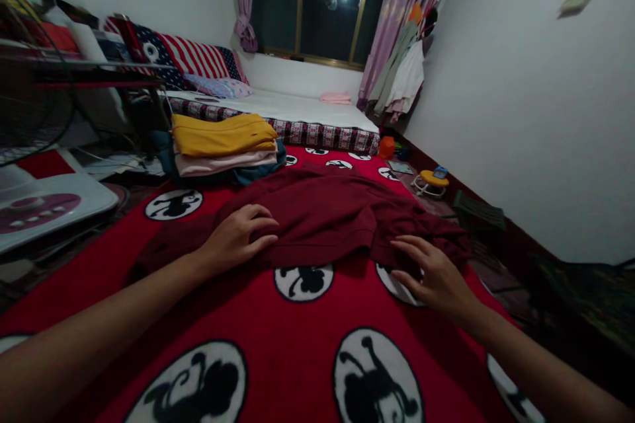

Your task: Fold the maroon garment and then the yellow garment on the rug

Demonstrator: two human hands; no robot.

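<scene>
Slim bare forearms (124, 317) lead to a bare left hand (237, 235) and bare right hand (440, 279) with slender fingers (262, 223).

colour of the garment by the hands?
The garment is dark maroon, best seen in the head view.

A garment (322, 205) lies spread on a blanket (288, 357) before a person's left hand (241, 231) and right hand (436, 271). A stack of folded clothes (223, 137) sits beyond the left hand; farther ahead of both, a bed (292, 106) stands below a window (325, 13). Past the right hand are a stool (432, 179) and, farther back, hanging clothes (405, 73).
</scene>
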